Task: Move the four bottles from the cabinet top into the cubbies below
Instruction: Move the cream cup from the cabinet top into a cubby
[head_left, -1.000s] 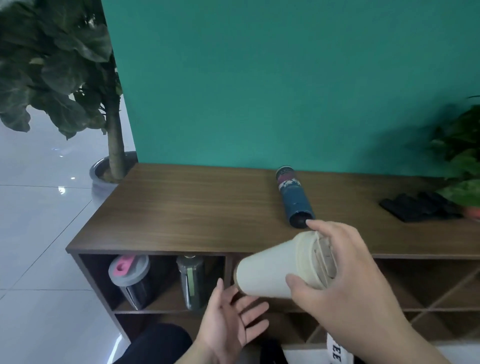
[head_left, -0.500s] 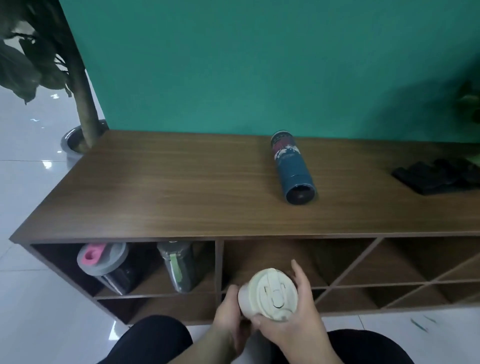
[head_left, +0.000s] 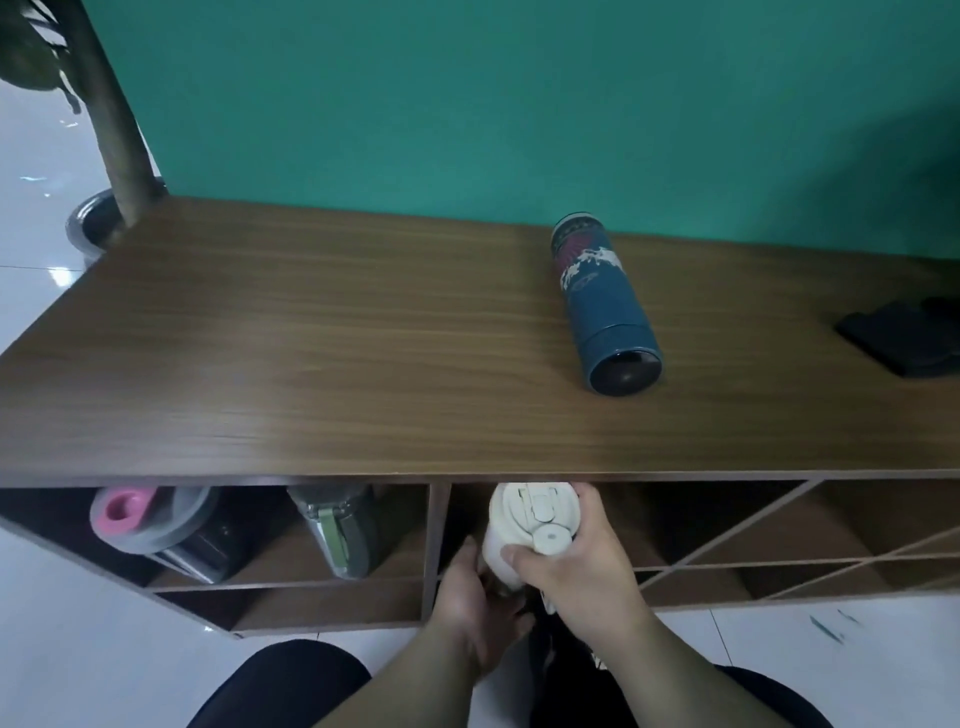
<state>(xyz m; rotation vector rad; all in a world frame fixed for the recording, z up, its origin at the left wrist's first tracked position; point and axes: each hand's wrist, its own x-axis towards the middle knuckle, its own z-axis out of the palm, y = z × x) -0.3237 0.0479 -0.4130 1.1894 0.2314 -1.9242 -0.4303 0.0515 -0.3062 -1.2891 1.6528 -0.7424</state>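
Observation:
A cream bottle (head_left: 524, 525) with a flip lid sits at the mouth of the middle cubby, lid end toward me. My right hand (head_left: 576, 561) grips its lid end. My left hand (head_left: 467, 597) holds its body from below left. A dark blue patterned bottle (head_left: 602, 306) lies on its side on the wooden cabinet top (head_left: 311, 353). In the left cubby stand a dark bottle with a grey and pink lid (head_left: 150, 525) and a dark green bottle (head_left: 337, 525), both leaning.
A black folded object (head_left: 904, 332) lies at the cabinet top's right edge. A potted tree's trunk (head_left: 111, 114) and grey pot (head_left: 96, 221) stand at the far left. Diagonal dividers (head_left: 727, 540) split the right cubbies. My dark-trousered knees show at the bottom.
The cream bottle has gone from in front of the cabinet edge down and into the middle cubby's opening. My left hand, open a second ago, has closed on the bottle. My view has moved closer.

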